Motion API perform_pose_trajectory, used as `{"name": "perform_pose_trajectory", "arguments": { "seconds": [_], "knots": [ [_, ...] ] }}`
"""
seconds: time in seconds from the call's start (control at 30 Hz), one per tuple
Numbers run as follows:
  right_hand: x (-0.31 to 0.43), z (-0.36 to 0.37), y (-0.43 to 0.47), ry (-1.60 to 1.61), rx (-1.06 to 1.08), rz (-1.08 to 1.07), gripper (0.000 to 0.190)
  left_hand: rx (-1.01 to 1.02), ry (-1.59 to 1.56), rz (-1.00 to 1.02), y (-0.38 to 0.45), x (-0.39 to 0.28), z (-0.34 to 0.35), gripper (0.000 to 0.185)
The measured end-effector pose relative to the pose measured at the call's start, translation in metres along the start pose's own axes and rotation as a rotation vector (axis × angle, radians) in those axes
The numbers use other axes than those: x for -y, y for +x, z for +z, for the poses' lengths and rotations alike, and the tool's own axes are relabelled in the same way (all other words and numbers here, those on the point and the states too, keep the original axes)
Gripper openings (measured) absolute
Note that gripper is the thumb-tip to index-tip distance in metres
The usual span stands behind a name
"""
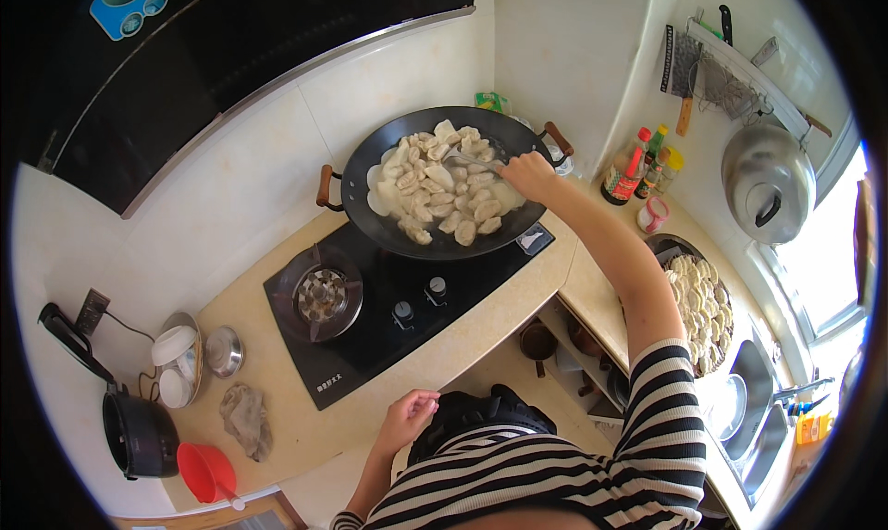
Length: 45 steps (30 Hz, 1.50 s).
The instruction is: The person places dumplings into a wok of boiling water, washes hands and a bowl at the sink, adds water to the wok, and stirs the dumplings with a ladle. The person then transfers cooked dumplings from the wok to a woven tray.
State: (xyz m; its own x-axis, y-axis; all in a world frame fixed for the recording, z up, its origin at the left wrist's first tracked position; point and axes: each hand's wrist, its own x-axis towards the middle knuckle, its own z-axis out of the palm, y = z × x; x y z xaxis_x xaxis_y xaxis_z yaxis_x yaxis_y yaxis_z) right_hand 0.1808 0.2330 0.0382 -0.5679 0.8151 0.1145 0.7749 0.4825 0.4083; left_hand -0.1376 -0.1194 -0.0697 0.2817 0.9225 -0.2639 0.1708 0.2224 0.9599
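Note:
A large black wok point(444, 249) sits on the far burner of a black glass gas hob point(388, 343). Many dumplings point(444, 183) fill it, lying in a pale cooking liquid. Over the wok's right side, my right hand point(531, 175) grips the handle of a metal spoon or ladle point(466, 157), its head among the dumplings. My left hand point(411, 419) hangs near the counter's front edge by my waist, fingers curled, with nothing visible in it. Two wooden-grip handles stick out from the wok, the left handle point(325, 186) and the right handle point(559, 140).
Sauce bottles point(628, 173) stand right of the wok, near a tray of uncooked dumplings point(701, 315) and a steel sink point(753, 391). A bare burner point(322, 295), grey cloth point(246, 419), red dipper point(205, 471) and open black cooker point(139, 433) lie left. The range hood point(277, 51) overhangs.

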Motion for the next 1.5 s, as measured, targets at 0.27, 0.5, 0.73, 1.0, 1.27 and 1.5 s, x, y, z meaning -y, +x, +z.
{"name": "perform_pose_trajectory", "arguments": {
  "seconds": [0.27,0.5,0.73,1.0,1.27,1.5],
  "knots": [
    [-0.008,-0.071,-0.038,0.103,0.049,0.008,0.025,-0.014,-0.013,0.016,-0.001,0.0,0.001,0.019],
    [-0.008,-0.173,-0.125,0.4,0.183,0.024,0.055,0.071,0.045,0.023,0.009,-0.003,0.002,0.021],
    [0.026,-0.222,-0.159,0.496,0.354,0.038,0.046,0.07,0.047,0.086,0.017,-0.011,0.005,0.018],
    [0.053,-0.202,-0.152,0.527,0.319,-0.092,0.046,0.093,0.066,0.08,0.013,-0.009,0.0,0.018],
    [0.077,-0.171,-0.126,0.472,0.347,-0.154,0.046,0.108,0.085,0.047,0.005,-0.009,-0.009,0.021],
    [0.094,-0.143,-0.108,0.475,0.31,-0.174,0.046,0.109,0.076,0.044,0.004,-0.004,-0.012,0.021]
  ]
}}
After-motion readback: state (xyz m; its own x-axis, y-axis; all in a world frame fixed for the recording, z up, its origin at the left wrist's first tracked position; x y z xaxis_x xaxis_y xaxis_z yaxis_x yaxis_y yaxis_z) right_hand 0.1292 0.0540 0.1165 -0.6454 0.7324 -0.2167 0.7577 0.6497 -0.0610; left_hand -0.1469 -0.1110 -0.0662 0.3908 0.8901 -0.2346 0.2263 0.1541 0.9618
